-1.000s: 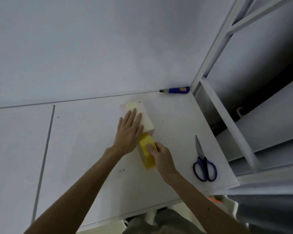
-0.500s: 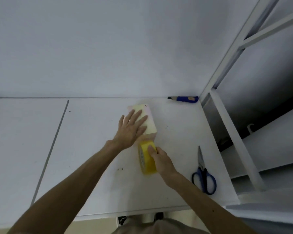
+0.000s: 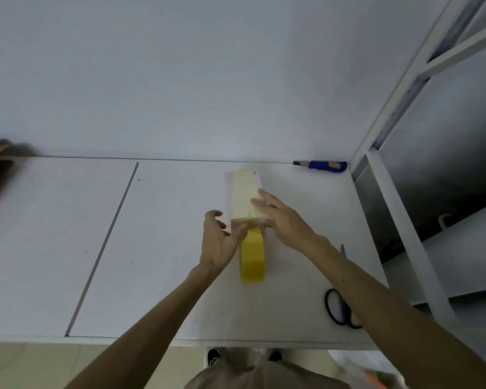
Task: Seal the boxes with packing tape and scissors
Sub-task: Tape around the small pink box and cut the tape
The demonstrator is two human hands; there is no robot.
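Where the white tabletop [image 3: 166, 262] meets a pale wall [image 3: 208, 80], the left hand [image 3: 216, 245] curls at the near left corner of a small pink cardboard box [image 3: 240, 192]; I cannot tell whether it grips. The box's long axis points toward the wall. A yellow tape roll [image 3: 253, 259] stands at its near end, the right hand [image 3: 285, 223] presses straight fingers on its top, and blue-handled scissors [image 3: 343, 310] lie further right.

Beyond my right hand [image 3: 286, 223] a plain pale wall [image 3: 208, 80] rises behind the white table [image 3: 166, 276], a white metal shelf frame [image 3: 407, 234] stands off to that hand's right, and beige floor [image 3: 40, 366] shows nearer me.
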